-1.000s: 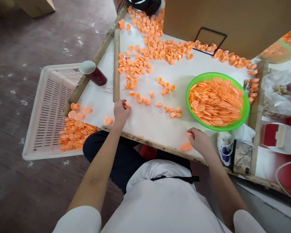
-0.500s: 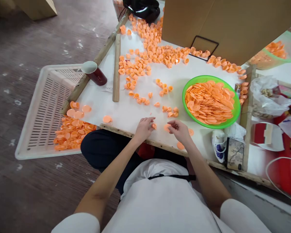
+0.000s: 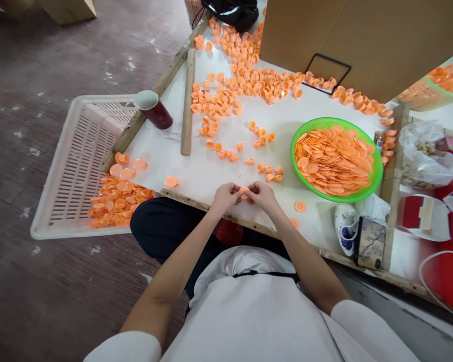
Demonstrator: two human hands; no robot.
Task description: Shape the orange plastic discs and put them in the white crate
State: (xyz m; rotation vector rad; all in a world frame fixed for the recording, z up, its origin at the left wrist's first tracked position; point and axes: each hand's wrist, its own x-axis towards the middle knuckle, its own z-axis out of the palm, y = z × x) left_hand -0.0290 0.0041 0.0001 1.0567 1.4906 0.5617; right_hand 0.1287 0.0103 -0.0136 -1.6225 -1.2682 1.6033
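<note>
My left hand [image 3: 226, 197] and my right hand [image 3: 262, 196] meet over the near edge of the white table, fingertips pinched together. Between them shows a flat orange plastic disc [image 3: 244, 191], held by my right fingers. The small orange cup in my left fingers is mostly hidden behind the fingertips and the disc. Just beyond my hands lies a small group of orange cups [image 3: 271, 172]. Loose orange discs [image 3: 300, 206] rest right of my right hand. Farther right stands a green bowl [image 3: 296, 177] heaped with such discs.
Many orange cups [image 3: 245, 80] spread across the table's back, before a cardboard box [image 3: 324, 40]. A wooden strip [image 3: 187, 103] and a tilted mug [image 3: 158, 114] are at left. Below hangs a white basket [image 3: 56, 166] with orange pieces. A phone [image 3: 372, 243] leans at right.
My hands have come together from a small distance apart. The disc in my right hand has moved left to the cup in my left hand. The view has shifted slightly.
</note>
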